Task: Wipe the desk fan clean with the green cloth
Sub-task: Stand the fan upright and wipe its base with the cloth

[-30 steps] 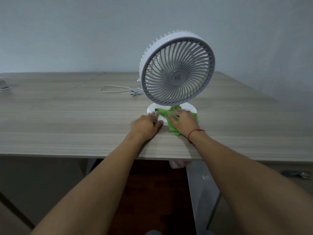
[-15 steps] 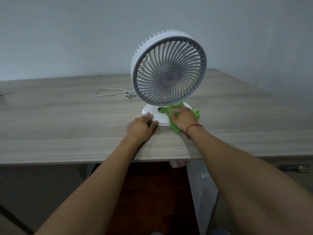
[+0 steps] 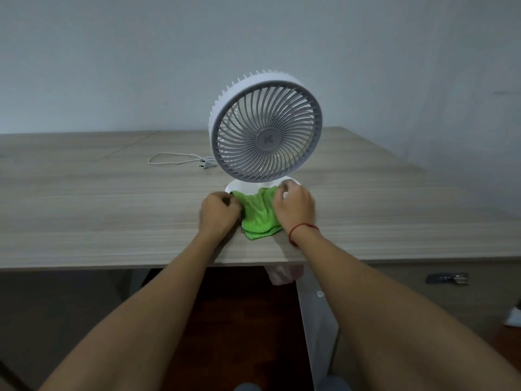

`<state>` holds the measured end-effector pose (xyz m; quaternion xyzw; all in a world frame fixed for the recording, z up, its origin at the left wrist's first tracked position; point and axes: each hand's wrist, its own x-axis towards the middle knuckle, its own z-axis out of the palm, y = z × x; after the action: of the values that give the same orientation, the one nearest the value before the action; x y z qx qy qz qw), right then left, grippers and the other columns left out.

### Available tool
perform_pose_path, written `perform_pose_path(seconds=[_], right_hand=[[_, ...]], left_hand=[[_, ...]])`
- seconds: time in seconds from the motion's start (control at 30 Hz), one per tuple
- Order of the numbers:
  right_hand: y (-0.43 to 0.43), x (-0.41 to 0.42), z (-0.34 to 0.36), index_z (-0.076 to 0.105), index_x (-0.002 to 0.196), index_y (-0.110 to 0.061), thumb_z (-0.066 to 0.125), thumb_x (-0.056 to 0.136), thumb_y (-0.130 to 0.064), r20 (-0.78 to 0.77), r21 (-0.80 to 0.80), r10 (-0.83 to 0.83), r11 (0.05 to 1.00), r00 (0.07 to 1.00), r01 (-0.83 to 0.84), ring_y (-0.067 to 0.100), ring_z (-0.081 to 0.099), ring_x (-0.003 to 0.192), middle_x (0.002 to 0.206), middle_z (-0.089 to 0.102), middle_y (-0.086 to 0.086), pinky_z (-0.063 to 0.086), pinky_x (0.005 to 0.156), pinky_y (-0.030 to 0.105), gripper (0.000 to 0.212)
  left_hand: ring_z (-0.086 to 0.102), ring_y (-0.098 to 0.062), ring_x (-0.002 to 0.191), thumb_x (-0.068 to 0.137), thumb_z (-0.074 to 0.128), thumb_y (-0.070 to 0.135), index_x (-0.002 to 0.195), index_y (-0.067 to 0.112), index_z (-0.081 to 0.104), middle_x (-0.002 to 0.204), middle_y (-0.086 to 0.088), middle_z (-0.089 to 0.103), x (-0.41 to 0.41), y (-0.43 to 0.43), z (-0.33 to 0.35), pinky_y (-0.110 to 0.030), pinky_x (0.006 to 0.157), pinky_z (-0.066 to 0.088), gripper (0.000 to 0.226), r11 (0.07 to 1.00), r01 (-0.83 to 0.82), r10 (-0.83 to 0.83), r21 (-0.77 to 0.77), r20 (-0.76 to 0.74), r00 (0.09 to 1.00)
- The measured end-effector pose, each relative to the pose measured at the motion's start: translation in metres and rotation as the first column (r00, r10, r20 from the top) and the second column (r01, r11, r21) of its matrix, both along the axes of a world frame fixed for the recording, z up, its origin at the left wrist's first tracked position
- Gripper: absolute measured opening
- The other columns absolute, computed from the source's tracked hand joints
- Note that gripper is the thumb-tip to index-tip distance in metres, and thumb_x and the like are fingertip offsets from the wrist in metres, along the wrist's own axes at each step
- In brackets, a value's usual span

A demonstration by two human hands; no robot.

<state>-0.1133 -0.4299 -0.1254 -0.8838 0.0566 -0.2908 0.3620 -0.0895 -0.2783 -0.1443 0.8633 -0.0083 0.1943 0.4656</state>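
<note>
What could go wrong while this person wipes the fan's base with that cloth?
The left hand and right hand grip the green cloth on the base of the tall desk fan; a hard tug might tip it. It stands near the desk edge, so it could slide off.

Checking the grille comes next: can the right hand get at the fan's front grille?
Probably yes: the right hand sits just below the front grille, holding the green cloth; nothing stands between them.

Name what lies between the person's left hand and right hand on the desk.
The green cloth lies there, bunched over the front of the fan base, with the left hand and right hand each gripping one side. The head view shows it.
</note>
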Motion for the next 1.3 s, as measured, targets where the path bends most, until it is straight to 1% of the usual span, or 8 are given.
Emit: perform_pose_path(seconds=[0.1, 0.2, 0.37, 0.5, 0.8, 0.97, 1.07, 1.3], right_hand=[[-0.006, 0.006, -0.001, 0.06, 0.116, -0.006, 0.05, 0.09, -0.03, -0.236, 0.038, 0.015, 0.999, 0.972, -0.006, 0.038, 0.055, 0.115, 0.123, 0.062, 0.018, 0.046, 0.097, 0.041, 0.036], [0.0, 0.008, -0.001, 0.062, 0.111, -0.003, 0.058, 0.087, -0.029, -0.214, 0.149, 0.051, 0.989, 0.975, -0.019, 0.035, 0.058, 0.111, 0.12, 0.062, 0.015, 0.048, 0.092, 0.036, 0.035], [-0.001, 0.012, 0.007, 0.057, 0.078, -0.008, 0.064, 0.08, -0.016, -0.302, 0.354, 0.106, 0.935, 0.947, 0.009, 0.02, 0.052, 0.075, 0.082, 0.051, 0.004, 0.047, 0.069, 0.025, 0.011], [-0.012, 0.01, 0.015, 0.057, 0.115, -0.003, 0.065, 0.078, -0.02, -0.426, 0.336, 0.145, 0.942, 0.893, 0.007, 0.027, 0.061, 0.106, 0.116, 0.061, 0.01, 0.045, 0.077, 0.023, 0.042], [-0.007, 0.015, 0.022, 0.049, 0.13, -0.002, 0.076, 0.076, -0.028, -0.518, 0.298, 0.145, 0.954, 0.843, 0.019, 0.029, 0.057, 0.12, 0.132, 0.057, 0.012, 0.049, 0.099, 0.034, 0.066], [0.005, 0.012, 0.022, 0.058, 0.103, 0.0, 0.061, 0.09, -0.017, -0.517, 0.696, 0.483, 0.718, 0.706, 0.018, 0.018, 0.065, 0.067, 0.096, 0.064, 0.01, 0.057, 0.074, 0.034, 0.022], [0.024, 0.007, 0.023, 0.053, 0.081, -0.008, 0.056, 0.093, -0.021, -0.541, 0.696, 0.498, 0.718, 0.678, 0.028, 0.011, 0.059, 0.041, 0.072, 0.054, 0.004, 0.055, 0.05, 0.027, 0.018], [0.134, 0.011, 0.015, 0.062, 0.09, -0.005, 0.058, 0.086, -0.009, -0.396, 0.635, 0.524, 0.749, 0.754, -0.187, 0.024, 0.065, 0.071, 0.092, 0.067, 0.01, 0.058, 0.06, 0.037, 0.007]], left_hand=[[0.066, -0.029, 0.079, 0.075, 0.059, 0.051, 0.071, 0.002, 0.071, 0.077, -0.014, 0.072, 0.002, -0.007, 0.01, -0.035, 0.079, 0.054, 0.05, 0.991, -0.052, 0.031, -0.12, -0.172, 0.985], [0.064, -0.024, 0.072, 0.069, 0.077, 0.045, 0.064, 0.008, 0.063, 0.069, -0.007, 0.066, 0.005, -0.014, 0.013, -0.032, 0.068, 0.053, 0.04, 0.988, -0.017, -0.022, -0.151, -0.255, 0.967], [0.069, -0.029, 0.094, 0.067, 0.08, 0.025, 0.106, 0.001, 0.064, 0.105, -0.015, 0.071, 0.013, -0.016, 0.013, -0.038, 0.084, 0.059, 0.048, 0.978, -0.033, -0.04, -0.208, -0.336, 0.941], [0.061, -0.033, 0.109, 0.08, 0.072, 0.024, 0.118, 0.003, 0.052, 0.121, -0.017, 0.062, 0.012, -0.011, 0.014, -0.039, 0.091, 0.054, 0.047, 0.986, -0.118, 0.071, -0.116, -0.345, 0.936], [0.06, -0.036, 0.112, 0.088, 0.061, 0.031, 0.118, 0.002, 0.058, 0.121, -0.018, 0.063, 0.017, -0.003, 0.014, -0.043, 0.097, 0.051, 0.042, 1.0, -0.021, 0.021, 0.005, -0.327, 0.945], [0.062, -0.034, 0.11, 0.092, 0.058, 0.021, 0.119, 0.008, 0.061, 0.118, -0.015, 0.067, 0.014, 0.008, 0.014, -0.041, 0.098, 0.05, 0.03, 0.993, 0.051, -0.074, -0.105, -0.225, 0.972], [0.067, -0.033, 0.102, 0.09, 0.062, 0.019, 0.113, 0.007, 0.066, 0.111, -0.016, 0.071, 0.012, 0.03, 0.015, -0.044, 0.095, 0.054, 0.026, 0.987, 0.141, -0.154, -0.072, -0.238, 0.959], [0.068, -0.035, 0.095, 0.087, 0.065, 0.024, 0.09, 0.003, 0.071, 0.096, -0.023, 0.072, -0.003, 0.137, 0.028, -0.04, 0.085, 0.054, 0.022, 0.996, -0.059, 0.069, 0.069, -0.14, 0.988]])
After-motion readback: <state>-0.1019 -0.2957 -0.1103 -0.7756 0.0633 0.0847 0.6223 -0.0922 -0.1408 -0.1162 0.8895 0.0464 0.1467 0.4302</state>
